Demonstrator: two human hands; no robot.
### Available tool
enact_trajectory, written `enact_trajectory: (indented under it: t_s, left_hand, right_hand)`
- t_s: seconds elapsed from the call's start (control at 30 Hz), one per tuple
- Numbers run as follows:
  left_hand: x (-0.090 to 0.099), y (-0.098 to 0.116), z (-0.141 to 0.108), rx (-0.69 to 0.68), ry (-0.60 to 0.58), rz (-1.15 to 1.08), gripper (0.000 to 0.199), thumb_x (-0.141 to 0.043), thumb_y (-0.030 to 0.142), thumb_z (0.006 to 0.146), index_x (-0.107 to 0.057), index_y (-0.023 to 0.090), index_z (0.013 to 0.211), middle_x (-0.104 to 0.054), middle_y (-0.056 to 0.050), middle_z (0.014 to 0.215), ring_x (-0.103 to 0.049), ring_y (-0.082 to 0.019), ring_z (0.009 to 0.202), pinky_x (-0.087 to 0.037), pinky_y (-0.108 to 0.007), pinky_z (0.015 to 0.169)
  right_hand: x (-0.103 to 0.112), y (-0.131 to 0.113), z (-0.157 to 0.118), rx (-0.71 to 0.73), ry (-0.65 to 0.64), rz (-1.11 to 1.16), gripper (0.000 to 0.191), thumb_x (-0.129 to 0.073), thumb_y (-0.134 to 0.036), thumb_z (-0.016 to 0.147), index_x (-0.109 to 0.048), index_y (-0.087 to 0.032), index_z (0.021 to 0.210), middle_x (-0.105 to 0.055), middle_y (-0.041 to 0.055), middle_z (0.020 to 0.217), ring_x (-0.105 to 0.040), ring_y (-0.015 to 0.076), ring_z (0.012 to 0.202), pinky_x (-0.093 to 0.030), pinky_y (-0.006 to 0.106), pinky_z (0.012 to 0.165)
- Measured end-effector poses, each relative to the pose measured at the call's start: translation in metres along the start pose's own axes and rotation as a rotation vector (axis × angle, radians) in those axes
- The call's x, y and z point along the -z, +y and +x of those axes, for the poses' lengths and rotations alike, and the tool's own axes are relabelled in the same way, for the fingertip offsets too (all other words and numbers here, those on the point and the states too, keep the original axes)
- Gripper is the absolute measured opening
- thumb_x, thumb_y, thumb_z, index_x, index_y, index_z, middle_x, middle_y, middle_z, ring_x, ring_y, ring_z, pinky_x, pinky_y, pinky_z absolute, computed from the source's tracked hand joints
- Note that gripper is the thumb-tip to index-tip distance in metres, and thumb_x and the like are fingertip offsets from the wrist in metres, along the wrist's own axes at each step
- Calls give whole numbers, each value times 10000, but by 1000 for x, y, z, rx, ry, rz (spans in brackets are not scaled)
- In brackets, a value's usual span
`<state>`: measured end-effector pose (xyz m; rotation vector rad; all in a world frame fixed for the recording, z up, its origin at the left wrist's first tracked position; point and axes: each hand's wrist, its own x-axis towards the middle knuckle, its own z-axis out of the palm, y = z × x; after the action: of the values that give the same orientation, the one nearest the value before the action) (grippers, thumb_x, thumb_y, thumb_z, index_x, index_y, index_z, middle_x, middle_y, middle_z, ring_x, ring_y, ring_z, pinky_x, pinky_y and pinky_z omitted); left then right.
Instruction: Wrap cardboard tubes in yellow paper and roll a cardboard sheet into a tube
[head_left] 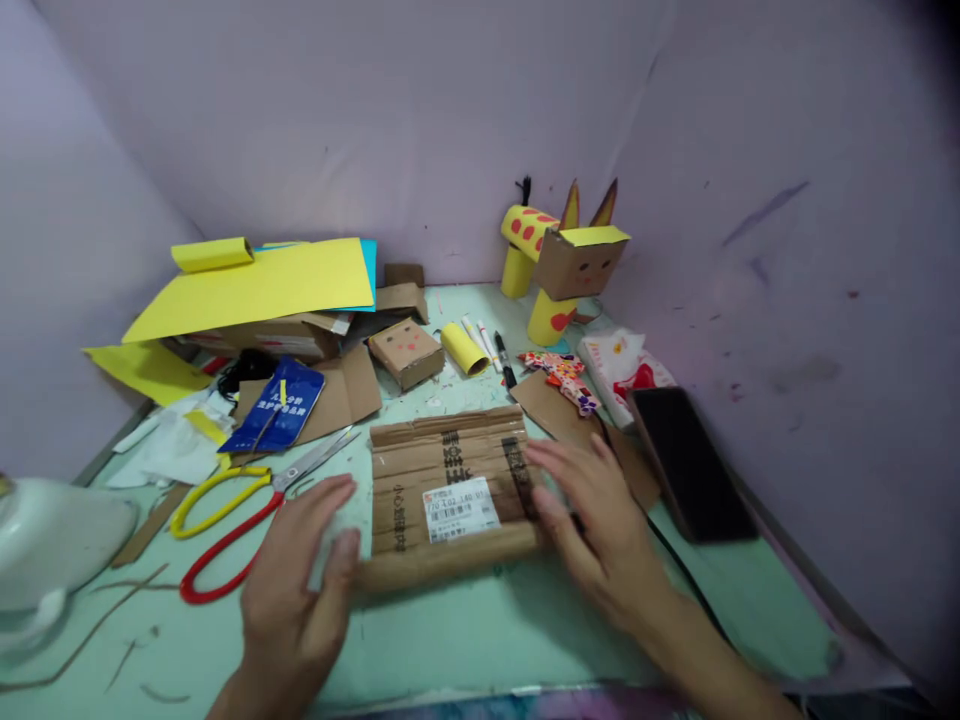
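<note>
A flattened piece of brown cardboard with black print and a white label lies on the table, its near edge rolled or folded up. My left hand is beside the left end of that roll, fingers stretched and thumb apart. At the right side, my right hand is spread, its fingertips over or against the cardboard's edge; contact is unclear. Both hands are slightly blurred. Scissors with one yellow and one red handle lie just left of my left hand.
A cardboard-and-paper animal figure stands at the back right. Nearby are a small cardboard box, a yellow tube, pens and a black phone. Yellow sheets are piled at left, behind a white mug-like object.
</note>
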<state>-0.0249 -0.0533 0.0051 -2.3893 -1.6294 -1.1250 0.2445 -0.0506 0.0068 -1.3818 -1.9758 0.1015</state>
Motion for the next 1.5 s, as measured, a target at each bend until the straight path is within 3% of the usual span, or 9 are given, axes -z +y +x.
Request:
enact_trajectory:
  t_s: [0.13,0.23,0.37,0.5,0.67,0.97,1.17,1.33,1.5]
  left_hand:
    - [11,0,-9,194,-91,11,307,-482,409,873,-601,195,1058,-678,-48,959,-658,-184,826,-545,-299,732]
    - [10,9,-25,201,-166,-92,277,-445,387,896,-608,237,1063,-687,-19,1008,-650,-168,903,-525,-279,802]
    - [10,18,-36,211,-213,-326,325,-323,377,943,-579,296,1124,-651,6,1118,-588,-158,1055,-461,-274,921]
    - [8,12,-30,-29,-330,-386,510,-268,595,889,-546,291,1191,-657,-41,1150,-590,-228,1084,-450,-360,956]
    - [-8,-6,-31,-257,-406,-144,356,-393,476,909,-570,341,1186,-632,-24,1232,-565,-210,1116,-401,-355,972]
    - [-24,-19,-32,-435,-341,-61,267,-411,292,948,-622,358,1097,-705,69,1100,-537,-134,1117,-294,-309,1035]
    - [-28,-20,-32,-449,-345,-102,237,-448,315,936,-619,342,1096,-687,56,1145,-516,-134,1155,-298,-312,1042]
    - [-26,-16,-31,-423,-367,-110,256,-446,257,924,-599,332,1117,-677,44,1167,-510,-150,1167,-329,-330,1007]
    - [-17,-8,-29,-299,-486,-232,321,-385,283,882,-570,266,1144,-624,-27,1257,-486,-213,1213,-359,-419,970]
  right_hand:
    - [16,10,-14,-270,-44,80,390,-415,-391,928,-544,-146,1202,-647,149,1167,-638,261,1004,-526,443,827]
    - [18,10,-34,-344,-154,157,388,-385,-424,939,-552,-192,1200,-680,108,1113,-666,249,950,-553,415,790]
    - [23,20,-62,-159,-274,258,451,-354,-520,930,-498,-270,1276,-653,69,1192,-596,262,1125,-534,425,873]
    - [29,35,-69,35,-465,183,768,-597,-626,754,-402,-222,1378,-519,117,1364,-431,318,1292,-467,465,974]
    - [21,40,-47,218,-435,210,438,-473,-172,858,-517,-242,1288,-578,70,1312,-516,207,1226,-413,406,1025]
    - [0,52,-38,531,-341,47,251,-429,-266,972,-631,-279,1122,-696,-68,1138,-532,140,1193,-202,355,1145]
    - [-3,44,-46,427,-298,168,233,-411,-217,981,-623,-249,1073,-733,-46,1024,-622,100,1012,-190,313,1144]
    - [11,37,-40,274,-402,389,293,-491,-475,878,-601,-221,976,-713,43,981,-637,175,1005,-325,332,1091]
    - [13,34,-49,154,-432,438,268,-539,-175,785,-572,-217,1048,-678,58,1066,-582,205,1108,-308,402,1103]
